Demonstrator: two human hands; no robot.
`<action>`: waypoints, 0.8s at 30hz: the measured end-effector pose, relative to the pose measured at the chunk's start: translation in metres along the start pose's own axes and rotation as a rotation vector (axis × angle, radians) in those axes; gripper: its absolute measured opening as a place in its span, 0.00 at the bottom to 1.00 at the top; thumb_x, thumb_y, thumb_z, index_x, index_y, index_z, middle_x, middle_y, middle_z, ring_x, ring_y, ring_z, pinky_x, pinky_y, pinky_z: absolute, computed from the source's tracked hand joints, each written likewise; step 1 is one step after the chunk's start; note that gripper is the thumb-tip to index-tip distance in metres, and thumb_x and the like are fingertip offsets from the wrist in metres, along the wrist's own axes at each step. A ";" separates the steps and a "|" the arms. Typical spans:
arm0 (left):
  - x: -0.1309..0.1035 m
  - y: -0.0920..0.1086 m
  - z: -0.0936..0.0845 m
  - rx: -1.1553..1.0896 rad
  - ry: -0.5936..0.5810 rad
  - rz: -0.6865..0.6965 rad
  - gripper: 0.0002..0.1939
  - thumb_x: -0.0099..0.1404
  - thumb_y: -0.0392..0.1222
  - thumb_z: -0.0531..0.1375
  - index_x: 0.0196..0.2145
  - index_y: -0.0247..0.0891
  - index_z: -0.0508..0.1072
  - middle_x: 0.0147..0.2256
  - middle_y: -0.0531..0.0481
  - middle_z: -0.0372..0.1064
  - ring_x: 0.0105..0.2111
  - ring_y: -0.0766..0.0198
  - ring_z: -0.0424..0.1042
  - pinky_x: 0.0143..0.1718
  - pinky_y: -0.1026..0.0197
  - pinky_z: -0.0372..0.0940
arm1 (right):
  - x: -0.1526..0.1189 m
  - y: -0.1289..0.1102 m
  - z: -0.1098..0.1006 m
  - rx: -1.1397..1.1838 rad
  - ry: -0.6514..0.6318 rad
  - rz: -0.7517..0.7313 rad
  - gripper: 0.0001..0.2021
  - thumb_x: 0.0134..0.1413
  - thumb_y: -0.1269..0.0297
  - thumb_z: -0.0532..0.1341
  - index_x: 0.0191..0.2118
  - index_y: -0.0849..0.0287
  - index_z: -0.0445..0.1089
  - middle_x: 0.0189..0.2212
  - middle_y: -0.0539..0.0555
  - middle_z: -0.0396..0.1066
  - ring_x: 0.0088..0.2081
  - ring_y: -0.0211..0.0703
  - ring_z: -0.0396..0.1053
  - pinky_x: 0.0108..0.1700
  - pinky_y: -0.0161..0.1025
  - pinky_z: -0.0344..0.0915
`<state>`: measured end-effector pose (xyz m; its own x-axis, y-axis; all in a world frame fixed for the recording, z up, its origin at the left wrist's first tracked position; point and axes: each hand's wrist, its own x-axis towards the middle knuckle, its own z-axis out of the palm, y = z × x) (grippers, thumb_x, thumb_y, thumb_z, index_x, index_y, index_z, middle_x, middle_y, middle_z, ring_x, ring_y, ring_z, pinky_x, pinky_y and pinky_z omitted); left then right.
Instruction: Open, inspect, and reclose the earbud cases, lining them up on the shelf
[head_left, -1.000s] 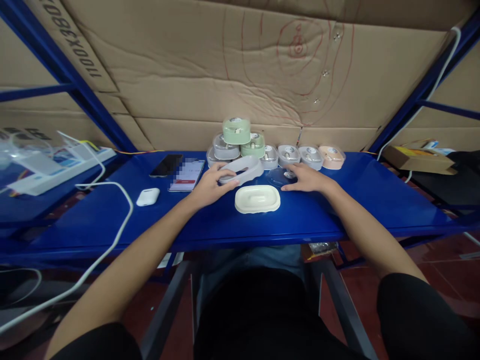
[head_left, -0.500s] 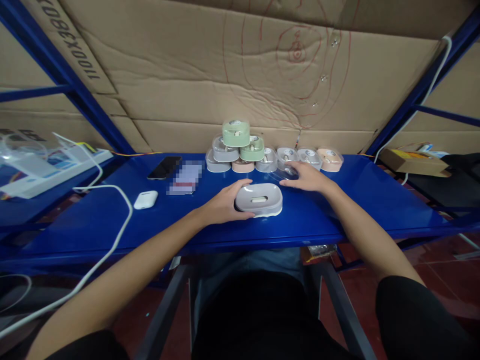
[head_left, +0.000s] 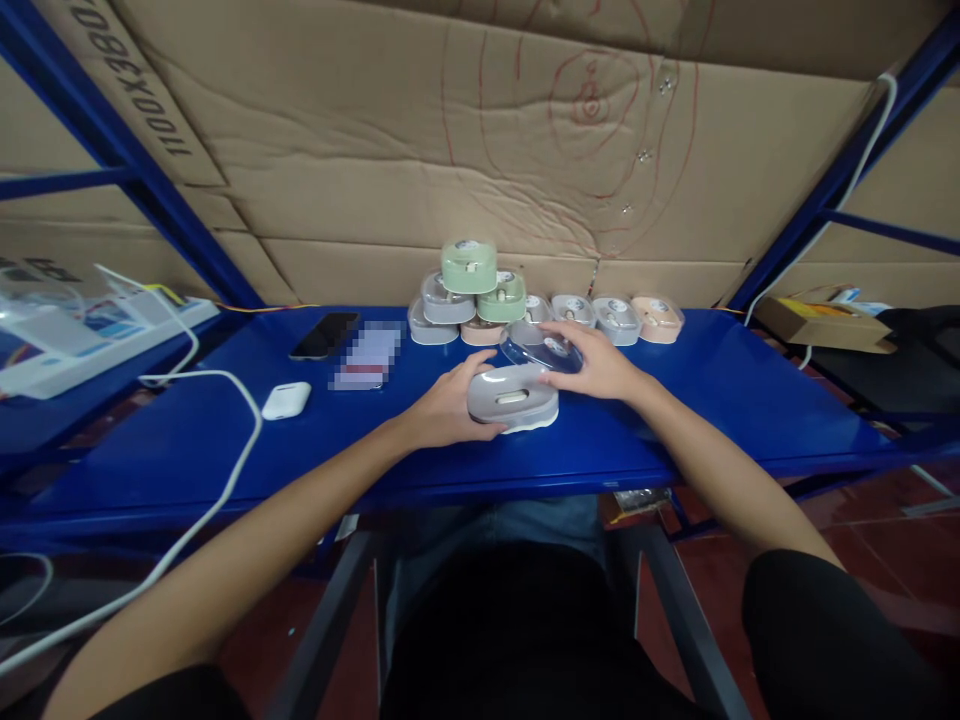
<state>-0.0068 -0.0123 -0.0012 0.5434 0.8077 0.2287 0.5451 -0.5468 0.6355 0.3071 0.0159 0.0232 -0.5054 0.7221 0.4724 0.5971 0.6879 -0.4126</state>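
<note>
A grey oval soap box base (head_left: 491,406) with a slot in its middle rests near the front of the blue table. My left hand (head_left: 448,405) grips its left end, thumb in front and fingers behind. A clear lid (head_left: 538,345) with a round label is in my right hand (head_left: 596,366), tilted just above and behind the base's back right side. Behind them, several lidded boxes of the same kind form a stack, with a green box (head_left: 469,270) on top. To its right stand more in a row, ending in a peach box (head_left: 657,322).
On the left of the blue table (head_left: 645,435) lie a black phone (head_left: 324,336), a second, blurred-out phone (head_left: 369,356) and a white earbud case (head_left: 286,401). A white cable (head_left: 244,440) crosses the left side. A cardboard box (head_left: 821,326) sits at the right. Cardboard (head_left: 360,150) walls the back.
My right hand has brought the clear lid left and toward me, from in front of the row to over the back of the base. My left hand still grips the base.
</note>
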 end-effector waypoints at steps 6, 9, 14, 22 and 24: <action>0.000 0.000 -0.002 -0.020 0.013 0.038 0.59 0.55 0.55 0.77 0.78 0.44 0.57 0.66 0.38 0.76 0.68 0.35 0.75 0.72 0.35 0.67 | -0.001 -0.005 -0.001 0.007 -0.033 -0.045 0.44 0.58 0.34 0.75 0.74 0.50 0.72 0.67 0.64 0.78 0.65 0.69 0.77 0.70 0.69 0.72; 0.001 -0.001 -0.001 -0.009 -0.007 0.009 0.61 0.54 0.56 0.77 0.78 0.42 0.56 0.68 0.36 0.74 0.71 0.32 0.71 0.73 0.33 0.66 | -0.001 -0.007 0.003 0.007 -0.068 -0.025 0.45 0.57 0.34 0.75 0.75 0.51 0.72 0.68 0.65 0.77 0.66 0.69 0.76 0.70 0.69 0.72; 0.001 -0.006 0.001 -0.013 -0.013 -0.005 0.62 0.53 0.56 0.78 0.78 0.44 0.56 0.68 0.35 0.73 0.69 0.31 0.73 0.72 0.29 0.67 | 0.000 0.003 0.013 0.007 -0.146 0.024 0.45 0.57 0.34 0.75 0.74 0.52 0.73 0.66 0.66 0.79 0.65 0.70 0.78 0.67 0.68 0.74; 0.001 -0.013 0.002 -0.138 -0.036 -0.052 0.73 0.52 0.59 0.82 0.83 0.44 0.46 0.70 0.30 0.72 0.71 0.30 0.73 0.72 0.27 0.66 | 0.000 -0.001 0.012 0.012 -0.149 -0.008 0.46 0.56 0.33 0.76 0.73 0.54 0.74 0.63 0.66 0.79 0.63 0.68 0.77 0.68 0.67 0.73; 0.003 -0.016 0.005 -0.179 -0.049 -0.055 0.76 0.50 0.59 0.83 0.83 0.44 0.45 0.73 0.28 0.68 0.74 0.29 0.69 0.74 0.27 0.64 | 0.000 -0.010 0.015 0.039 -0.131 -0.076 0.47 0.56 0.32 0.76 0.74 0.52 0.73 0.63 0.64 0.78 0.64 0.67 0.77 0.69 0.66 0.72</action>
<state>-0.0107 -0.0021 -0.0142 0.5489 0.8211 0.1566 0.4546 -0.4505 0.7684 0.2919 0.0098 0.0161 -0.6268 0.6694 0.3988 0.5304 0.7415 -0.4109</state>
